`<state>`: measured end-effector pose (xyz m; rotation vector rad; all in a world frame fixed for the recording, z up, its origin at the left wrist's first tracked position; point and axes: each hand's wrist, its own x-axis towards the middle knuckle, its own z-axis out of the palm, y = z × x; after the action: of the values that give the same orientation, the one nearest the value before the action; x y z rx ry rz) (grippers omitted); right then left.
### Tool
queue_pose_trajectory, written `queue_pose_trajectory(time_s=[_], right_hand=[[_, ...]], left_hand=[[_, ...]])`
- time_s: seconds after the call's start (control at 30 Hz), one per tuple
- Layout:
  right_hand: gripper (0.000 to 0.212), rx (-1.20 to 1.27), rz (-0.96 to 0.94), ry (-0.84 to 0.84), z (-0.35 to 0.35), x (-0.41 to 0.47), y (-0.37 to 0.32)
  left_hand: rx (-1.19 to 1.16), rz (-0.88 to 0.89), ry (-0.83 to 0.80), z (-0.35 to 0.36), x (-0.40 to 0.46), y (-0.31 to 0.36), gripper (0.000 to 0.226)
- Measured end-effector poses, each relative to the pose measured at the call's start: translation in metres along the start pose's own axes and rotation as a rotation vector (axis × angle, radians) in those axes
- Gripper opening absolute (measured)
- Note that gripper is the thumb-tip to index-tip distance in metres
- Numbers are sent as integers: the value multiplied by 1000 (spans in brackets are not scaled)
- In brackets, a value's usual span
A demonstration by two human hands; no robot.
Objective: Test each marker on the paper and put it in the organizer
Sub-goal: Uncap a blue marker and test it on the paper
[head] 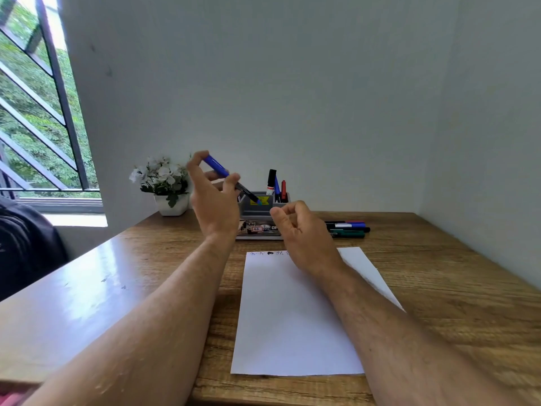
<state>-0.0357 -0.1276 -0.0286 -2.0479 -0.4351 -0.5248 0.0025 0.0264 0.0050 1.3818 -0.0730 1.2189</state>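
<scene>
My left hand [215,200] is raised above the desk and grips a blue marker [218,167], which slants down to the right with its blue tip over the grey organizer [256,210]. My right hand [301,232] hovers just right of it, fingers curled loosely, holding nothing that I can see. The organizer stands at the back of the desk with three markers [276,186] upright in its right compartment. A white sheet of paper [292,317] lies in front of me, with several small test scribbles [270,253] along its top edge. Several more markers [348,228] lie right of the organizer.
A white pot of white flowers [165,186] stands left of the organizer by the wall. The wooden desk [439,288] runs to walls at the back and right. A barred window is on the left, with a dark bag [26,244] below it.
</scene>
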Motion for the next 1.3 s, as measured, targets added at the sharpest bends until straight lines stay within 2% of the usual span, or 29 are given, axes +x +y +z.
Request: queue_pose_trajectory(time_s=[0.13,0.27,0.47,0.7,0.8,0.93,1.03,1.13,1.23,1.3], right_hand=[[38,-100,-22,-62,2,-1,0],[39,-117,-52,-75,1,-2,1],[39,-122,-78,-76,2,-2,0],[40,-148,-71,-115,3,-3,-3],[41,-168,-61,-126,4,-2,-3],[31,-210,-55,-97,4,-2,-1],[22,-262,-19,-52,1,-2,0],[21,-329,67,2,-3,-2,1],[18,-440,159,61,-14,-4,0],[16,-505,232,93,-20,-6,0]], left_hand=[[81,147,109,-5,7,-8,55],[184,191,116,-8,15,-18,56],[317,146,-29,-7,15,-29,52],[628,203,-263,2,13,-32,72],[681,187,-323,5,14,-32,73],[711,198,-315,5,14,-32,68],[598,173,-307,4,9,-24,62],[492,230,-300,4,0,-9,48],[434,274,-398,8,-15,5,20],[389,195,-547,11,-25,10,12]])
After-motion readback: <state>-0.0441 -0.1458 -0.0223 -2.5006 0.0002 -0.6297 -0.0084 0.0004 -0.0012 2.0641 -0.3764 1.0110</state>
